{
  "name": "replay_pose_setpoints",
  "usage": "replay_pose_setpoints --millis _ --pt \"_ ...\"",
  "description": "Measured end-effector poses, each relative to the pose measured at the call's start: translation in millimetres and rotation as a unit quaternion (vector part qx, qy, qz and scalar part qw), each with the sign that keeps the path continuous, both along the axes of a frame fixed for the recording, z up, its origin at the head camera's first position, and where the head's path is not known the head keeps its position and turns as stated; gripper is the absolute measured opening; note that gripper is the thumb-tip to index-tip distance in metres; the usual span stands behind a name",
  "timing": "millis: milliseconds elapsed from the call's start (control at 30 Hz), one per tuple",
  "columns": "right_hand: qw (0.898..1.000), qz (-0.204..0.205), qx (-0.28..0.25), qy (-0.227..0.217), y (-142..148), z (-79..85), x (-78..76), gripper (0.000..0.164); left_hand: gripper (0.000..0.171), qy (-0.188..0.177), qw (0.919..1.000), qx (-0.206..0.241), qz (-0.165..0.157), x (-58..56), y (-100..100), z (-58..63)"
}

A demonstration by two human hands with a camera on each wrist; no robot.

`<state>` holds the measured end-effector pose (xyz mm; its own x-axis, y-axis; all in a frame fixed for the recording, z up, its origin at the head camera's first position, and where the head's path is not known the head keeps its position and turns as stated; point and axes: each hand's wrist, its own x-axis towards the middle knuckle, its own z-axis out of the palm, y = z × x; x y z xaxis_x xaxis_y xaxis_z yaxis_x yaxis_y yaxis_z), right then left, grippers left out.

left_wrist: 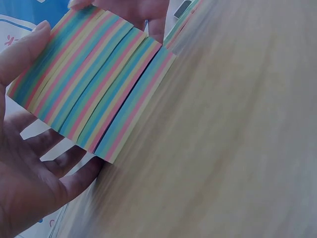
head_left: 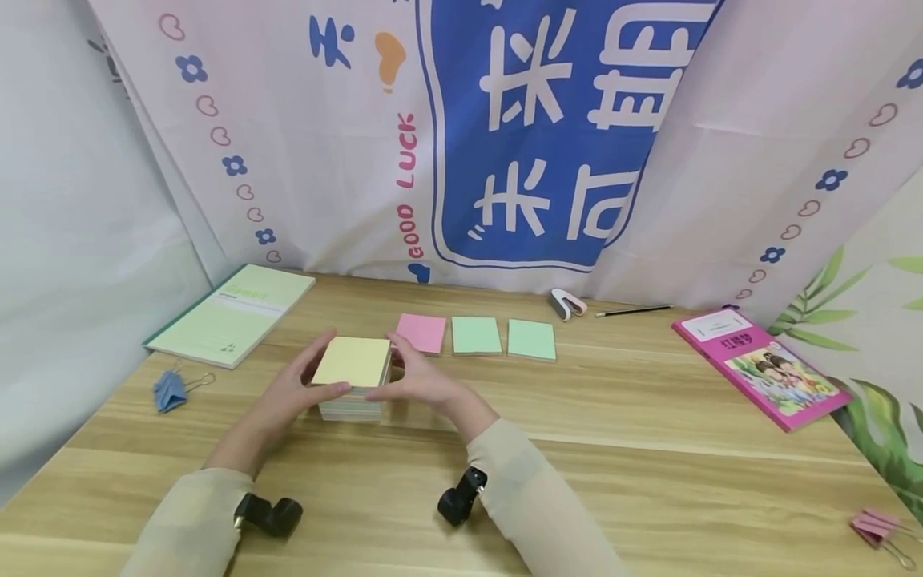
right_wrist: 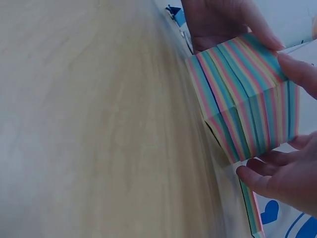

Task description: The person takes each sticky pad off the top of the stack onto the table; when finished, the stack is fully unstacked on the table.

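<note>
— What do we see the hands doing?
— We see the left hand [head_left: 292, 389] and the right hand [head_left: 421, 378] both grasping one stack of sticky notes [head_left: 353, 361], fingers and thumbs bent about its sides
— And where do we find that stack?
— Left of centre, its yellow top upward, on or barely above the table [head_left: 649, 497]; we cannot tell which
— What do we have behind it?
— Towards the right, we have a pink pad [head_left: 421, 330], then two green pads [head_left: 476, 335] in a row
</note>
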<state>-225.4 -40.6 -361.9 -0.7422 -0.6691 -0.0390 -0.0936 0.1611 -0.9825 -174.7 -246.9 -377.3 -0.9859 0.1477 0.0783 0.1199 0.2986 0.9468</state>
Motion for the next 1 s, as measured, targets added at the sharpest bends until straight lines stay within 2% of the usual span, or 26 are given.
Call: replay_pose_setpoints --millis 267,400,500,600,667,833,1000 --pt "0.999 -0.011 -0.022 0.034 7.8 -2.0 -1.0 0.076 0.086 0.001 0.9999 -0.012 0.008 1.1 1.1 3.1" --pt "0.999 -0.011 -0.048 0.014 22.1 -0.7 -2.7 0.075 0.087 0.019 0.9991 -0.037 0.012 0.8 -0.6 3.6" --pt "0.994 -0.009 -0.100 -0.034 38.3 1.4 -4.5 0.079 0.091 0.019 0.9969 -0.076 0.009 -0.7 -2.5 0.2" --pt "0.985 0.000 -0.151 -0.077 61.0 4.4 -7.2 0.082 0.094 0.010 0.9943 -0.106 0.008 -1.6 -3.1 -3.2" --pt "0.979 0.004 -0.174 -0.103 79.1 6.6 -9.5 0.084 0.094 0.005 0.9944 -0.105 0.007 -1.7 -3.0 -5.3" --pt "0.971 -0.006 -0.203 -0.123 136.2 10.5 -18.3 0.085 0.091 0.002 0.9966 -0.082 0.007 -1.5 -2.0 -7.6" --pt "0.967 -0.044 -0.218 -0.128 202.1 10.1 -30.8 0.088 0.090 0.005 0.9975 -0.071 0.003 -1.9 -0.7 -8.2"
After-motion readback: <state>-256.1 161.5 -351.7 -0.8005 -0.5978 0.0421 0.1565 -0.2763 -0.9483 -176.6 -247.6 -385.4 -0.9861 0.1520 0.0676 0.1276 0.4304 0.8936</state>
